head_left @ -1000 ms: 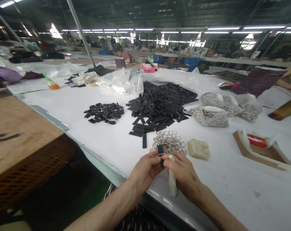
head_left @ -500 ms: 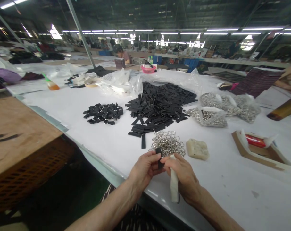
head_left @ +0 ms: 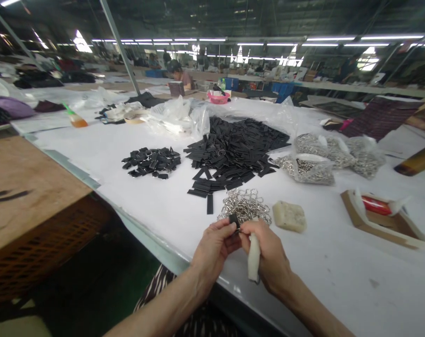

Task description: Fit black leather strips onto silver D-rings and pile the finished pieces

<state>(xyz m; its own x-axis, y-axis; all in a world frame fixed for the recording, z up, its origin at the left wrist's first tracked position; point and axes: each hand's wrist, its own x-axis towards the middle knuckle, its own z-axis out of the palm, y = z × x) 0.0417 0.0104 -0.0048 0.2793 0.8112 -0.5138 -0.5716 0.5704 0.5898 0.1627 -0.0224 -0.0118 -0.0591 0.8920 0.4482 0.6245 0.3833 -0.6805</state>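
My left hand [head_left: 212, 245] is closed on a short black strip [head_left: 234, 219], pinched between thumb and fingers near the table's front edge. My right hand [head_left: 270, 250] is wrapped around a slim tool with a white covering [head_left: 253, 260]; its working end is hidden. The right fingertips meet the strip's lower end, where a small metal glint shows. Just beyond both hands lies a heap of silver metal rings [head_left: 246, 202]. A pale, worn block [head_left: 289, 216] sits to the right of the rings.
A large pile of black strips [head_left: 237, 147] spreads behind the rings. Left of it is a smaller pile of black pieces with metal rings [head_left: 151, 162]. Bags of metal rings [head_left: 312, 168], a cardboard tray [head_left: 374, 232] and a brown bottle [head_left: 416, 159] stand right.
Both hands have shifted slightly up, and the right hand has closed in on the strip. Less of the strip shows below the left thumb. The white-covered tool has risen a little.
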